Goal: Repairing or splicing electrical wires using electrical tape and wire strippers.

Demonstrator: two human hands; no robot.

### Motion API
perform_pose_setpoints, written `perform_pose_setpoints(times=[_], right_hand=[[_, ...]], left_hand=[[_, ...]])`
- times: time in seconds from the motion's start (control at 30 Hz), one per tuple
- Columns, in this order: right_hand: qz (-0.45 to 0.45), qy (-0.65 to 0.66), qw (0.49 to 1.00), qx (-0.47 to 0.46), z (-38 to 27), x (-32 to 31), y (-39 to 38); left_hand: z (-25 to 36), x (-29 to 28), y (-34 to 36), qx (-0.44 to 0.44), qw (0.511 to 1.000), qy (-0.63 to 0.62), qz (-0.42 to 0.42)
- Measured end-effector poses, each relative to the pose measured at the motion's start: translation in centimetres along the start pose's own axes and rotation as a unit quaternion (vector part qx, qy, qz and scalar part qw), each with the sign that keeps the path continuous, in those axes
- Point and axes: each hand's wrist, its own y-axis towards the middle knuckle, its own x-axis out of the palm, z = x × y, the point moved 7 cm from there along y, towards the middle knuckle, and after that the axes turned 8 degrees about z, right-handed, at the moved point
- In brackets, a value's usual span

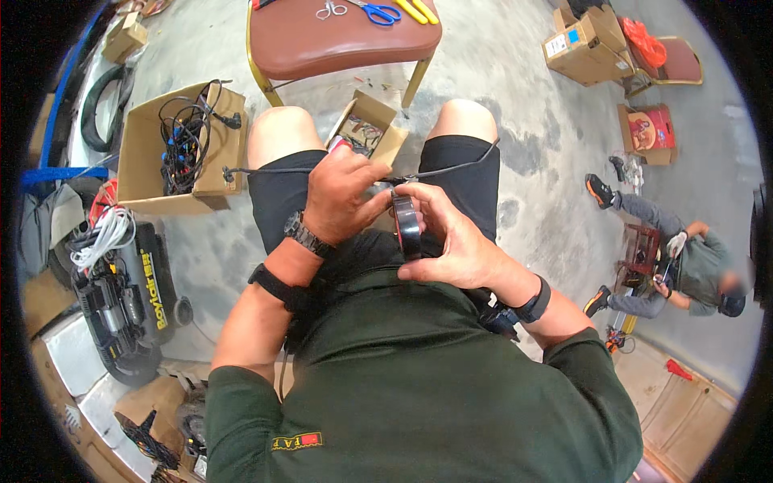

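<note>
A dark cable [456, 168] lies crosswise over my lap, between my knees. My left hand [342, 193] is closed around its middle, thumb and fingers pinched near a join that the fingers mostly hide. Something red and white [339, 143] sticks out past the knuckles of this hand; its kind I cannot make out. Close beside it, my right hand [451, 233] grips a roll of black tape [408, 228] on edge between thumb and fingers. The roll's upper edge is next to the cable and my left thumb.
Ahead stands a brown padded chair [346, 40] with blue-handled scissors [376, 12] and yellow-handled pliers [417, 10] on it. A small open box [390, 145] sits between my knees. At left are a carton of cables [133, 165] and an air compressor [149, 298]. A co-worker [700, 266] sits at right.
</note>
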Motion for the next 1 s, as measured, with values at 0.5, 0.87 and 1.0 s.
perform_pose_setpoints(times=[0.5,0.87,1.0], right_hand=[[-0.003,-0.325,0.933,-0.156,-5.9,-3.0,5.8],[-0.015,-0.131,0.988,0.075,-0.9,-4.4,10.4],[0.006,-0.104,0.987,0.121,1.2,-4.9,11.2]], left_hand=[[0.4,0.4,-0.7,0.021,1.000,0.000,0.021],[0.8,-0.3,-0.9,0.016,0.999,0.022,0.032],[1.3,-0.3,-0.3,0.041,0.996,0.042,0.064]])
